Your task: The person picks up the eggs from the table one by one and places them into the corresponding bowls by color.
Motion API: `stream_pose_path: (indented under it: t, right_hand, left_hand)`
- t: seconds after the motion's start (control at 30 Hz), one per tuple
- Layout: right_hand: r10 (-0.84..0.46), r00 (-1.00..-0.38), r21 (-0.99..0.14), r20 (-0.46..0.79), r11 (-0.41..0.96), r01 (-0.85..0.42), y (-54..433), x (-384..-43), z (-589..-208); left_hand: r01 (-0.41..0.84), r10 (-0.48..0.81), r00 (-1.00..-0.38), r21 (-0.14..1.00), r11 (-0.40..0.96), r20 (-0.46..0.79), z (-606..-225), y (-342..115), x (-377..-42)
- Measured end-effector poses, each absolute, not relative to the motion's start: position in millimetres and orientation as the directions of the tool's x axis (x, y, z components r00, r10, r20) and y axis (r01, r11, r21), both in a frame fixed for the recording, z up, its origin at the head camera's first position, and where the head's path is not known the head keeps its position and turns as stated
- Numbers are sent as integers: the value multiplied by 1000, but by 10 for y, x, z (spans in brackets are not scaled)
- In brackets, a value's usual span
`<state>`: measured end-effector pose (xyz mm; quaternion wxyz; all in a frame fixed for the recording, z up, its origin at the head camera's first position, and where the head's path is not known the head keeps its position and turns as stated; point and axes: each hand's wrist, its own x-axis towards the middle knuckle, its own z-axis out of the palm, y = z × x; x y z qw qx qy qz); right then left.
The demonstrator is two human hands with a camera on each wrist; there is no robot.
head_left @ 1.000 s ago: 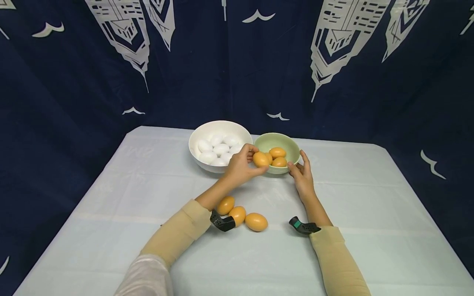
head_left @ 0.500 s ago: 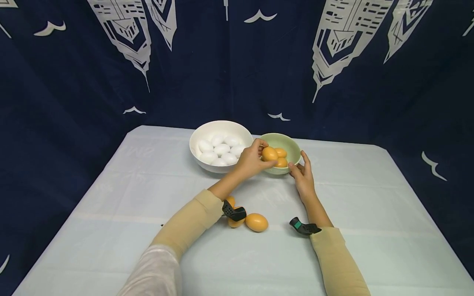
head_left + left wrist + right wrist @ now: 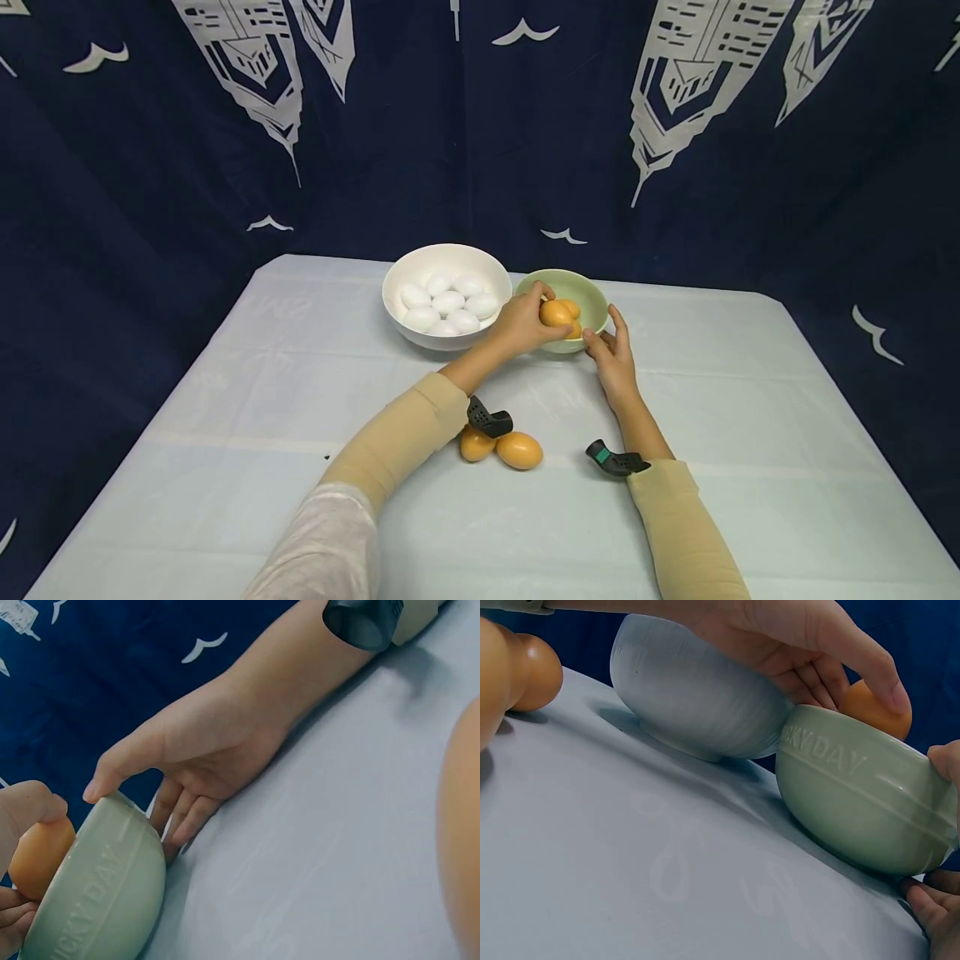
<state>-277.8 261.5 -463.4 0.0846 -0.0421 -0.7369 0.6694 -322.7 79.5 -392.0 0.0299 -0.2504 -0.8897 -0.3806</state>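
My left hand [image 3: 521, 323] pinches a brown egg [image 3: 555, 313] between thumb and fingers, inside the near-left rim of a green bowl [image 3: 596, 300]. Other brown eggs lie in that bowl behind it, partly hidden. Raised lettering runs along the bowl's outer wall [image 3: 840, 787] in the right wrist view. My right hand [image 3: 615, 358] grips the bowl from the right, its thumb at the rim and its other fingers low against the side, as the left wrist view shows. On the table below my left forearm lie two visible brown eggs, one nearer the wrist [image 3: 477, 447] and one beside it [image 3: 521, 451].
A larger white bowl [image 3: 399, 287] holding several white eggs stands just left of the green one. Both sit toward the far edge of a table under a white cloth [image 3: 750, 467]. Behind hangs a dark blue printed curtain [image 3: 480, 150].
My left hand has carried the brown egg rightward, from the green bowl's left rim to inside it. The left forearm now covers one of the table eggs. My right hand stays on the bowl.
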Motion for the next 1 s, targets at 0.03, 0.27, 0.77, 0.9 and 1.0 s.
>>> stream_pose_path:
  t: [0.03,0.27,0.77,0.9,1.0]
  right_hand:
    - [171,-983,-994,65,94,-49,2617,-2778,-4629]
    - [151,-987,-997,50,68,-40,2549,-2677,-4449]
    - [170,-982,-993,78,103,-61,2624,-2792,-4645]
    - [165,-984,-992,64,114,-46,2580,-2718,-4513]
    - [155,-987,-995,48,99,-33,2563,-2688,-4456]
  left_hand:
    - [468,419,-874,652,597,245,-3928,806,-3228]
    - [477,407,-877,552,684,255,-3976,870,-3220]
    - [474,415,-880,395,787,230,-3938,959,-3211]
    - [475,424,-880,378,795,213,-3938,955,-3219]
    - [479,437,-878,369,797,196,-3943,945,-3225]
